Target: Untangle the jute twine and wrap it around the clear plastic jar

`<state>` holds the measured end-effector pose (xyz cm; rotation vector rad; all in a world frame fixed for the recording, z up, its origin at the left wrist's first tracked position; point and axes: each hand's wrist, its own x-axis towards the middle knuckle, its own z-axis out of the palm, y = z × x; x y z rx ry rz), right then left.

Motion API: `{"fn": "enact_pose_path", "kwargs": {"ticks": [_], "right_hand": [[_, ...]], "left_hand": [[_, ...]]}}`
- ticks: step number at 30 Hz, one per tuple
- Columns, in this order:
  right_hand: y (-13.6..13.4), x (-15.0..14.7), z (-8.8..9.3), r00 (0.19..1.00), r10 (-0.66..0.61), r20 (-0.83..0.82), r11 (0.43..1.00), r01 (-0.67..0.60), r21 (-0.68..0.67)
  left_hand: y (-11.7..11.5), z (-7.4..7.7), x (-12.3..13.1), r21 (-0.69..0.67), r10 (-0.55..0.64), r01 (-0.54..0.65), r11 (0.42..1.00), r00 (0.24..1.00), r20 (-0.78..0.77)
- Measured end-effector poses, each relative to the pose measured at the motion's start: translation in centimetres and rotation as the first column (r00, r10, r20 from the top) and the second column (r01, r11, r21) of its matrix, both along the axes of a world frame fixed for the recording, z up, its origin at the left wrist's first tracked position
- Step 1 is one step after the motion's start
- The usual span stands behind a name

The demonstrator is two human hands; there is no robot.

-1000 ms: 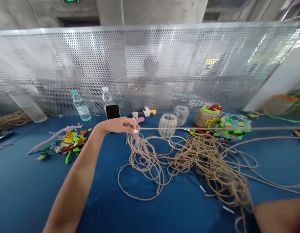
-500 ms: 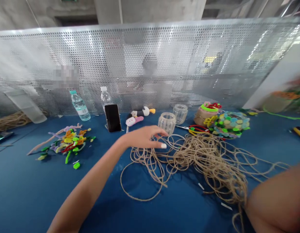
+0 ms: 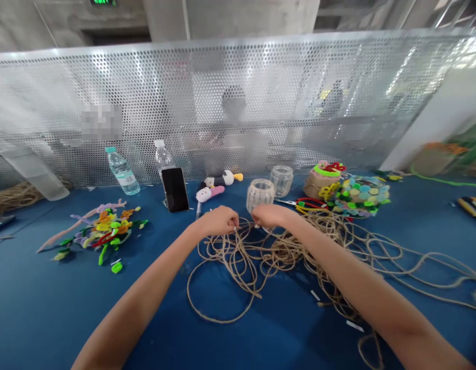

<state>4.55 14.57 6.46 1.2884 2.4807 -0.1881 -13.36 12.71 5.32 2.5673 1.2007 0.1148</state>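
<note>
A loose tangle of tan jute twine [image 3: 299, 252] lies spread over the blue table [image 3: 49, 303]. My left hand [image 3: 218, 222] and my right hand [image 3: 269, 216] meet close together above the far edge of the tangle. Both have their fingers pinched on a strand of the twine that runs between them. Just behind the hands stands a small ribbed glass jar [image 3: 260, 194].
A second glass jar [image 3: 281, 180], red-handled scissors [image 3: 307, 203], a twine-wrapped pot [image 3: 323, 181] and coloured felt pieces [image 3: 359, 196] sit at the back right. A phone [image 3: 175, 189], two water bottles [image 3: 121, 170], plush toys [image 3: 216, 186] and pipe cleaners [image 3: 101, 234] lie to the left. A perforated metal screen [image 3: 238, 103] closes off the back.
My left hand let go of a taut strand, opened, then moved right and down onto the tangle. My right arm swung in from the right, and both hands now pinch twine together.
</note>
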Motion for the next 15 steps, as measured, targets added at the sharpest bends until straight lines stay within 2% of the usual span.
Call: {"fn": "enact_pose_path", "kwargs": {"ticks": [2, 4, 7, 10, 13, 15], "right_hand": [[0.2, 0.7, 0.3, 0.999, 0.041, -0.020, 0.999, -0.041, 0.003], [-0.3, 1.1, 1.4, 0.992, 0.095, -0.084, 0.995, -0.094, 0.013], [-1.9, 1.2, 4.1, 0.957, 0.179, -0.230, 0.983, -0.164, 0.082], [-3.8, 1.9, 6.8, 0.855, 0.255, -0.452, 0.962, -0.177, 0.208], [-5.2, 4.8, 9.0, 0.719, 0.224, -0.657, 0.946, 0.001, 0.323], [-6.0, 8.1, 10.2, 0.626, 0.200, -0.754, 0.884, 0.217, 0.415]], "left_hand": [[-0.2, 0.9, -0.8, -0.075, -0.073, 0.073, 0.994, 0.997, 0.001], [-0.4, 1.8, -1.3, -0.105, -0.117, 0.119, 0.987, 0.993, 0.025], [-1.0, 2.4, -1.0, 0.005, -0.058, 0.058, 0.998, 0.988, 0.145], [-1.3, 2.4, 0.0, 0.104, -0.008, -0.021, 0.994, 0.965, 0.262], [-1.0, 2.5, -0.1, 0.115, 0.003, -0.038, 0.993, 0.956, 0.292], [-0.5, 3.0, -1.3, 0.100, 0.018, -0.049, 0.994, 0.957, 0.290]]}}
